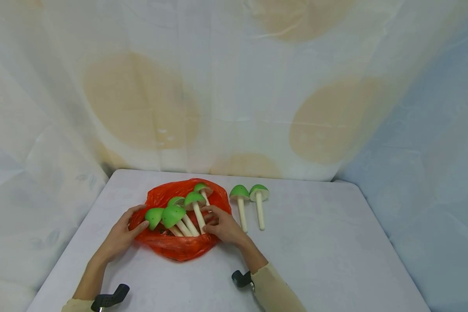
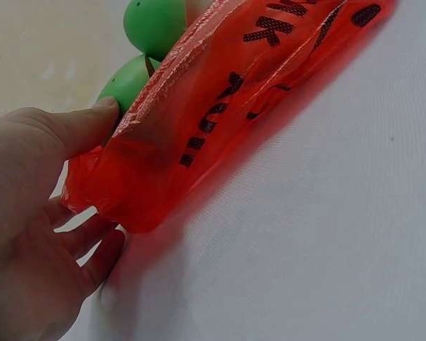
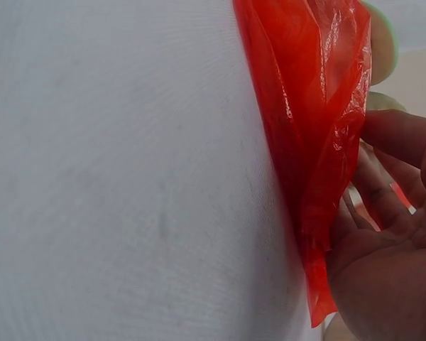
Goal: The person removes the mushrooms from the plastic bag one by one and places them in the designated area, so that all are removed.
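Observation:
A red plastic bag (image 1: 179,249) lies wide-mouthed on the table, with several toy mushrooms with green caps and pale stems inside, one cap (image 1: 173,215) in front. At the bag's left side is my left hand (image 1: 121,230), thumb over the rim and fingers under the outside, holding the plastic. My right hand (image 1: 224,226) reaches over the bag's right rim, its thumb and fingers spread beside a mushroom stem (image 1: 198,216). In the right wrist view, the fingers (image 3: 383,195) are loosely bent with gaps between them, and red plastic is against the hand.
Two more green-capped mushrooms, a left one (image 1: 239,193) and a right one (image 1: 259,191), lie side by side on the white table (image 1: 327,251) just right of the bag. Behind the table hangs a pale curtain (image 1: 234,95) with tan circles.

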Demonstrator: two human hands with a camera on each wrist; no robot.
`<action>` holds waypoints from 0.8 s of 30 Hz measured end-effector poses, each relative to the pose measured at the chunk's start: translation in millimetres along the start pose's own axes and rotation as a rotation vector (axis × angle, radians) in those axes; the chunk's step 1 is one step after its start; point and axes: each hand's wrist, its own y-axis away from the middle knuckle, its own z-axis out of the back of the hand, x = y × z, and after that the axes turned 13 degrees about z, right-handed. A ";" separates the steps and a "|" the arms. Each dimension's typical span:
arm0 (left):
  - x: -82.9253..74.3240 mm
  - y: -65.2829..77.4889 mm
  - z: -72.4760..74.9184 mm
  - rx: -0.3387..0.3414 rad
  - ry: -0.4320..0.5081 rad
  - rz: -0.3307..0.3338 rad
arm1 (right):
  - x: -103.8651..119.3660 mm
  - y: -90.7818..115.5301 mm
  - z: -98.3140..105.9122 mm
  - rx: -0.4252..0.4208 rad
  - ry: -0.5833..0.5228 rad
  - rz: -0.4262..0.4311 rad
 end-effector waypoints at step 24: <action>-1.7 2.5 0.5 -0.004 -0.001 0.002 | 39.2 10.0 9.5 -0.067 -0.088 0.042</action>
